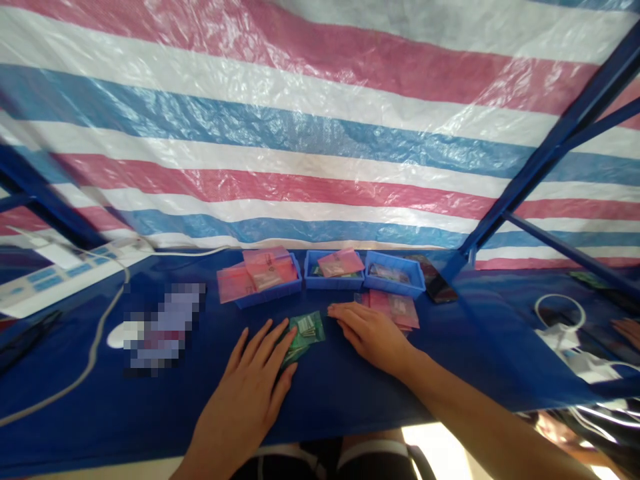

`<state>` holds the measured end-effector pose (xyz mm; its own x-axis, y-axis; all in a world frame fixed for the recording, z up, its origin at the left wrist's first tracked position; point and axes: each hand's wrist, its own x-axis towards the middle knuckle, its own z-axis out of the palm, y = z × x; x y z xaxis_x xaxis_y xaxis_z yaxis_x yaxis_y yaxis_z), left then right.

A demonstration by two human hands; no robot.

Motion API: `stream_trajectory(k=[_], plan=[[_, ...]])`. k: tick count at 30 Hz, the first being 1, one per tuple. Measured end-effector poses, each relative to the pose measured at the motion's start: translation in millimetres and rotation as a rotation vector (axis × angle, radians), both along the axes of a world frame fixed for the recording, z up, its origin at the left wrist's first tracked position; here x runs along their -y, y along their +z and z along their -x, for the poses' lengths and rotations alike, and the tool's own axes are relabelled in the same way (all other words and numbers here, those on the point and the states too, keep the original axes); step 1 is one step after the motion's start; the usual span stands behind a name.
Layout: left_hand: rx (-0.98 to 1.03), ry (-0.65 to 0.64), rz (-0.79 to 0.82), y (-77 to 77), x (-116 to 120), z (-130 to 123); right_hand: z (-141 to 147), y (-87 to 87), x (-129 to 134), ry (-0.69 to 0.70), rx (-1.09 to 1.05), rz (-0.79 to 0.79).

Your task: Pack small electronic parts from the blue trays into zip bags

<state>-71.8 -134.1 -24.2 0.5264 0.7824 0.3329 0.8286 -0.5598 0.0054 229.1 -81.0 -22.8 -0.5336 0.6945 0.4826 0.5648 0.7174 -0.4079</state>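
**Head view: partway along, by the look of it, with green packets [309,327] out on the table [330,397]**

The green packets lie flat on the tabletop between the person's two hands, in front of the boxes and apart from them. The left hand [250,383] is palm down with its fingers spread, the index finger and thumb at the packets' left edge; it is touching or covering that edge rather than clasping it. The right hand [375,333] is also palm down, fingers stretched out together, just beside some loose pink packets [403,311]. Whether anything is pinched beneath it cannot be told.

As for what is done, three boxes stand in a row and each has something in it. The left box [273,295] is heaped with pink packets [273,267], which spill over its left side. The middle box [334,283] holds a pink packet [341,262] on top of green contents, and the right box [397,289] holds clear or greyish bags [387,273].

What seems left is the share lying outside: the green packets by the left hand and the pink ones in front of the right box. How many there are is unclear, since they overlap and the hands hide part of them.
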Motion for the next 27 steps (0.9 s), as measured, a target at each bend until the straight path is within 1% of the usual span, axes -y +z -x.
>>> stream_trajectory(k=[3,7,13,18,24,27], plan=[[0.015,-0.020,0.024,0.1,1.0,-0.6,-1.1,-2.8,0.0,0.007,-0.008,-0.008],[0.069,0.009,0.055,-2.0,1.1,-1.9,-3.0,-4.3,-3.0,-0.020,-0.030,-0.015],[0.125,0.015,0.096,-2.8,1.6,-2.1,-1.5,5.4,-5.9,-0.055,-0.152,-0.077],[0.149,0.029,0.129,1.9,2.5,-2.6,4.4,11.2,-5.5,-0.055,-0.253,-0.056],[0.146,0.051,0.152,3.7,3.7,0.4,9.7,10.4,-5.1,-0.043,-0.283,-0.045],[0.149,0.054,0.148,4.1,4.0,2.1,10.1,9.1,-6.1,-0.085,-0.321,-0.017]])
